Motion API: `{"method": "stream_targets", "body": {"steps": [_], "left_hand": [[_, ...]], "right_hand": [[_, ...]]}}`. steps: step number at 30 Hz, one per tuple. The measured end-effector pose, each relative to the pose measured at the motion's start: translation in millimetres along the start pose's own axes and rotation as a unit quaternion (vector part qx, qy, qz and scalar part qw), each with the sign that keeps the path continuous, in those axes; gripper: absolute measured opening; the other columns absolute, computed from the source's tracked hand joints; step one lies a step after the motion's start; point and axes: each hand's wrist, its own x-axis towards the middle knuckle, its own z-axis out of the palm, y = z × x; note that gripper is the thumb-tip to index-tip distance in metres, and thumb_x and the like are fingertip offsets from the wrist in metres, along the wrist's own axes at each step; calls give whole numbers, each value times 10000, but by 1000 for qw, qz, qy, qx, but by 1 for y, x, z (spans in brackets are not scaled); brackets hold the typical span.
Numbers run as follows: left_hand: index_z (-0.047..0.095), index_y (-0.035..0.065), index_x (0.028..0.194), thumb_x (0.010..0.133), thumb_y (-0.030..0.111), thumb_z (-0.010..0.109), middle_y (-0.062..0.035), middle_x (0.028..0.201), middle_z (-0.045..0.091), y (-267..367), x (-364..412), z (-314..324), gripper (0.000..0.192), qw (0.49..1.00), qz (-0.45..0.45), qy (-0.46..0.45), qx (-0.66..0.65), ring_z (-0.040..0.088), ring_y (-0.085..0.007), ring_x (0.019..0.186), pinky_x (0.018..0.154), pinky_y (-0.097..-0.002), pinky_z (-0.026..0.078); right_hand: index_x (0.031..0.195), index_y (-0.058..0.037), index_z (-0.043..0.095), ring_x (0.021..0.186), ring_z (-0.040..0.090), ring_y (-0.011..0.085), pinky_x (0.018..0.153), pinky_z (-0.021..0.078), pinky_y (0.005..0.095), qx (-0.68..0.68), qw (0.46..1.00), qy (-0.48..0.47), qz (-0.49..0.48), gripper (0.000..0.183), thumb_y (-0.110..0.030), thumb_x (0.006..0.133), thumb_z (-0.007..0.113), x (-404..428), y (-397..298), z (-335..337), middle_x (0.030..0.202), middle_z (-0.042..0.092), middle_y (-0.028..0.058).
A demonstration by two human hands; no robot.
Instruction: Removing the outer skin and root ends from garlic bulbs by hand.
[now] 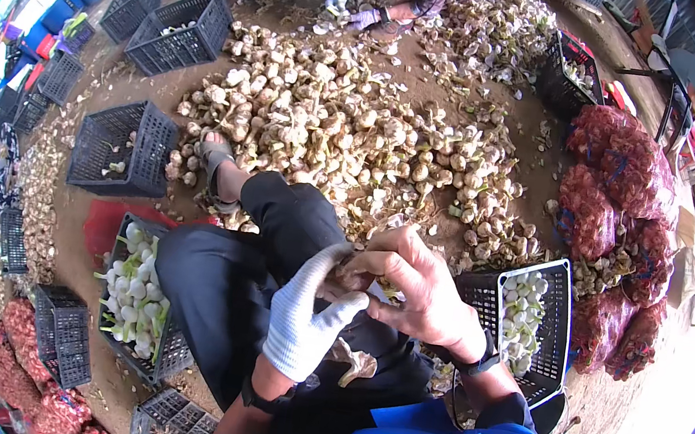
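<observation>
My left hand (311, 317), in a white knit glove, holds a brownish garlic bulb (349, 278) over my lap. My bare right hand (420, 292) touches the same bulb with its fingertips; the fingers partly cover it. Loose papery garlic skin (354, 364) lies on my dark trousers below. Beyond my sandalled foot spreads a large heap of unpeeled garlic bulbs (333, 123). Peeled white bulbs with green stems (137, 288) fill a black crate to my left, and more pale bulbs (522, 316) lie in a tilted black crate to my right.
A black plastic crate (123, 148) holding a few bulbs stands left of the heap. Red mesh sacks (620, 167) are piled at the right. Ahead, a co-worker's gloved hands (348, 13) work beside scattered garlic skins (490, 32). Other people and crates line the far left.
</observation>
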Motion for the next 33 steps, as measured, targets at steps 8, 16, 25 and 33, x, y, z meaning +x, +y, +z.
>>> {"method": "stream_targets", "body": {"steps": [8, 16, 25, 33], "left_hand": [[522, 1, 1386, 943, 225, 721, -75, 1195, 636, -6, -11, -11, 535, 938, -144, -73, -307, 635, -135, 1024, 895, -269, 534], [545, 14, 1351, 845, 14, 751, -90, 1180, 642, -11, -14, -4, 547, 990, 10, 18, -140, 650, -187, 1075, 958, -317, 531], [594, 55, 1258, 737, -10, 798, -153, 1196, 635, -6, -9, -1, 564, 978, 165, 63, 111, 656, -338, 1052, 903, -384, 548], [634, 74, 1209, 730, -8, 789, -159, 1198, 623, -1, -10, 3, 510, 954, 202, 80, 205, 651, -355, 1057, 892, -406, 552]], "right_hand": [[1085, -66, 626, 942, 619, 260, 809, 535, 371, 120, 993, -7, -4, 367, -42, 765, 805, -10, -11, 0, 1046, 573, 95], [1032, -27, 606, 905, 582, 139, 800, 484, 327, 262, 936, 36, 230, 254, -250, 938, 687, -21, -15, 13, 904, 608, 28], [989, -4, 621, 755, 493, 66, 674, 424, 269, 267, 929, 26, 256, 239, -229, 979, 540, -24, -15, 25, 783, 580, -10], [908, 28, 625, 776, 565, 133, 711, 460, 297, 362, 865, 121, 326, 241, -200, 916, 546, -29, -15, 46, 803, 618, 50]]}}
